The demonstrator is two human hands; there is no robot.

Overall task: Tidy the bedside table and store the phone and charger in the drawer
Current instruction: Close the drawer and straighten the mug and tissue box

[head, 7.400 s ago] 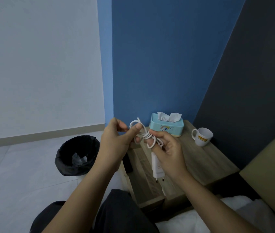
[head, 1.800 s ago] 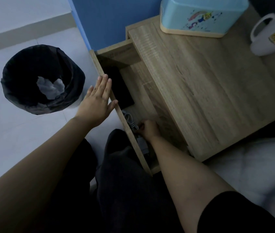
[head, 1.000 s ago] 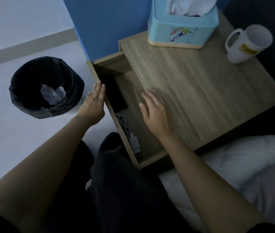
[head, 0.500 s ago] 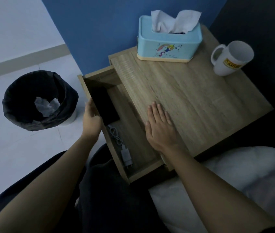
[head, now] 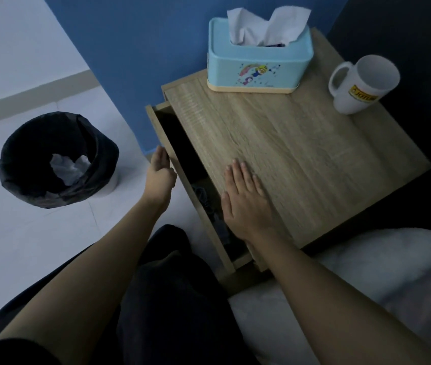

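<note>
Pressing flat against the outer face of the drawer (head: 182,191), the left hand (head: 159,177) has its fingers straight and together, open and gripping nothing. The right hand (head: 246,198) lies palm down with fingers spread on the wooden tabletop (head: 301,159), near its front left edge, also open and empty. Both bare forearms reach in from the bottom of the view.

Half a second ago the drawer stood much wider, with the black phone and the white charger plainly visible inside. Now only a narrow dark gap remains. The charger (head: 209,204) shows faintly as a coiled cable and plug in the near half of the gap; the phone cannot be made out in the shadowed far half. The right hand has stayed on the tabletop.

At the back of the tabletop sits a light blue tissue box (head: 258,65) with a cartoon rainbow print and white tissue standing up from it. To its right a white mug (head: 362,84) carries a yellow label with dark letters that look like "JOTUN". A black-lined waste bin (head: 56,159) stands on the floor to the left, holding crumpled paper.
</note>
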